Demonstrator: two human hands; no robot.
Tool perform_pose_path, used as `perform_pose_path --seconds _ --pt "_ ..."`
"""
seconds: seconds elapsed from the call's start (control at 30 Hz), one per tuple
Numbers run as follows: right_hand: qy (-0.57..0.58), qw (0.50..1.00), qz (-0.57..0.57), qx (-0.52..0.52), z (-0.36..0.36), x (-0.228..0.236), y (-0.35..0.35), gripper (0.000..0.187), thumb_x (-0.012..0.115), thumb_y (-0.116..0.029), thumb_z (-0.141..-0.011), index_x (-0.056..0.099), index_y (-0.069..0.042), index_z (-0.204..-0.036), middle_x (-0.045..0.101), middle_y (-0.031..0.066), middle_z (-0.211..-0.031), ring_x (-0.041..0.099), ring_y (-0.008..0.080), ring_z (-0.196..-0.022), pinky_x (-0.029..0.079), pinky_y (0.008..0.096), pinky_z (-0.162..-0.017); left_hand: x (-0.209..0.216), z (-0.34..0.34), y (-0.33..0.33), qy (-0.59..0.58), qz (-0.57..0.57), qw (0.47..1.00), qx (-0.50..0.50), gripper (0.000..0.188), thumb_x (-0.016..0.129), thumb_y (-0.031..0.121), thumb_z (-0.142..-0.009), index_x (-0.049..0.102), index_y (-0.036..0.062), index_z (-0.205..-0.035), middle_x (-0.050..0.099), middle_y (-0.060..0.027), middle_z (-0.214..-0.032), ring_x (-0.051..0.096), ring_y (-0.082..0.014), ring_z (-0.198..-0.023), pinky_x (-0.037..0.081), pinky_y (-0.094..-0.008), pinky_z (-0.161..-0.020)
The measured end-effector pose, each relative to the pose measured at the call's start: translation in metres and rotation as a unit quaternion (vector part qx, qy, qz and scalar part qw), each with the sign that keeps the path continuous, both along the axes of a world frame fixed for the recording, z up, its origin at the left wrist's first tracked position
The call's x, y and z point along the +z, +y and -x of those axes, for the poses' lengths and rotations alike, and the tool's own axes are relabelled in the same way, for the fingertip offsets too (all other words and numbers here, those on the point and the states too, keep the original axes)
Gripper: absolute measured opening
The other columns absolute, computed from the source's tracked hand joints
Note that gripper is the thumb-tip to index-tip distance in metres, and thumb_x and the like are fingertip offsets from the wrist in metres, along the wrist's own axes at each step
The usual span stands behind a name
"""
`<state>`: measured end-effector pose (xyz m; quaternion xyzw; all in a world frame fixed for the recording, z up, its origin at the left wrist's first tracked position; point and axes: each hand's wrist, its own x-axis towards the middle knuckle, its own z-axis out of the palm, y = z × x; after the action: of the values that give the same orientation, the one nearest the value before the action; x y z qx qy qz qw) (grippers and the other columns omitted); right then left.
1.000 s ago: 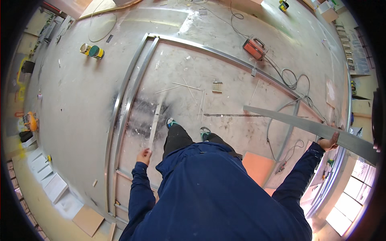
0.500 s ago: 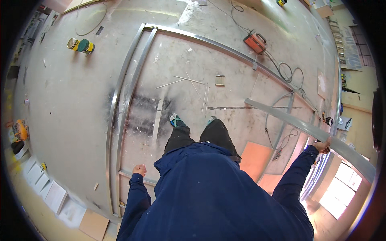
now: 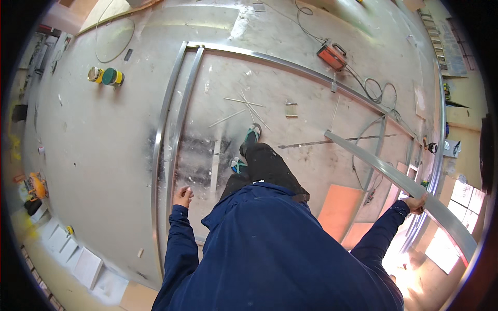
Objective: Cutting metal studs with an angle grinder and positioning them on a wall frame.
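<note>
My right hand (image 3: 415, 203) is closed around a long grey metal tube (image 3: 376, 165). The tube runs slantwise at my right, its far end over the floor and its near end beside the bright window. My left hand (image 3: 182, 197) hangs by my left side with nothing in it, fingers loosely apart. Below that hand lies a large metal frame (image 3: 249, 53) on the floor. Two parallel rails (image 3: 184, 106) form its left side. I stand inside the frame, one foot ahead of the other. Several thin pale rods (image 3: 244, 105) lie in front of my feet.
An orange welding machine (image 3: 332, 56) with a handle stands beyond the frame, its cables (image 3: 373, 90) trailing over the right rail. Two tins (image 3: 110, 76) stand at the far left. Pinkish panels (image 3: 340, 210) lie near my right. An orange tool (image 3: 37, 186) sits by the left wall.
I have stepped forward, one foot now closer to the rods. My left hand has swung forward. The right hand still grips the metal tube, which moves along with me.
</note>
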<state>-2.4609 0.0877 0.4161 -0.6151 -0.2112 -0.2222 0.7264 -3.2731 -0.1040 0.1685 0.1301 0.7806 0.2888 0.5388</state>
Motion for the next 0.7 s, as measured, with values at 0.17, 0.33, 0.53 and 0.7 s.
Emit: perform_pose_path --seconds 0.17,0.33,0.53,0.7 --pt "-0.012 0.995 -0.062 -0.078 -0.027 -0.017 -0.004 0.044 0.079 -0.021 -0.061 0.062 0.010 -0.087 0.065 0.0208 -0.088 0.065 0.0287 -0.069 0.057 0.0437 -0.057 -0.009 0.021 0.018 0.002 0.037 0.999 -0.039 0.035 0.065 0.028 -0.088 0.059 0.0060 -0.115 0.066 -0.0061 -0.092 0.066 -0.0152 -0.076 0.046 -0.0240 -0.056" --pt "0.034 0.998 -0.053 -0.030 -0.017 -0.008 -0.005 0.052 0.082 -0.024 -0.058 0.058 0.014 -0.085 0.062 0.0232 -0.089 0.065 0.0300 -0.070 0.058 0.0464 -0.058 -0.015 0.062 0.030 -0.023 0.122 0.990 -0.073 0.040 0.067 0.030 -0.087 0.058 0.0026 -0.114 0.066 -0.0076 -0.089 0.065 -0.0167 -0.074 0.047 -0.0258 -0.053" --pt "0.025 0.989 -0.004 -0.142 0.056 -0.015 0.004 0.055 0.081 -0.028 -0.064 0.056 0.015 -0.086 0.060 0.0276 -0.092 0.065 0.0293 -0.072 0.057 0.0405 -0.062 -0.024 0.099 0.128 -0.040 0.069 0.997 -0.009 0.028 0.064 0.026 -0.090 0.054 0.0043 -0.106 0.051 -0.0009 -0.069 0.049 -0.0114 -0.055 0.038 -0.0267 -0.045" --pt "-0.139 0.986 0.042 -0.085 0.141 -0.011 0.032 0.039 0.075 -0.022 -0.076 0.058 0.011 -0.085 0.064 0.0204 -0.082 0.065 0.0271 -0.069 0.056 0.0361 -0.061 -0.029 0.088 0.236 -0.050 0.035 0.982 -0.179 0.037 0.066 0.029 -0.088 0.058 0.0032 -0.112 0.065 -0.0076 -0.086 0.064 -0.0162 -0.069 0.045 -0.0272 -0.053"
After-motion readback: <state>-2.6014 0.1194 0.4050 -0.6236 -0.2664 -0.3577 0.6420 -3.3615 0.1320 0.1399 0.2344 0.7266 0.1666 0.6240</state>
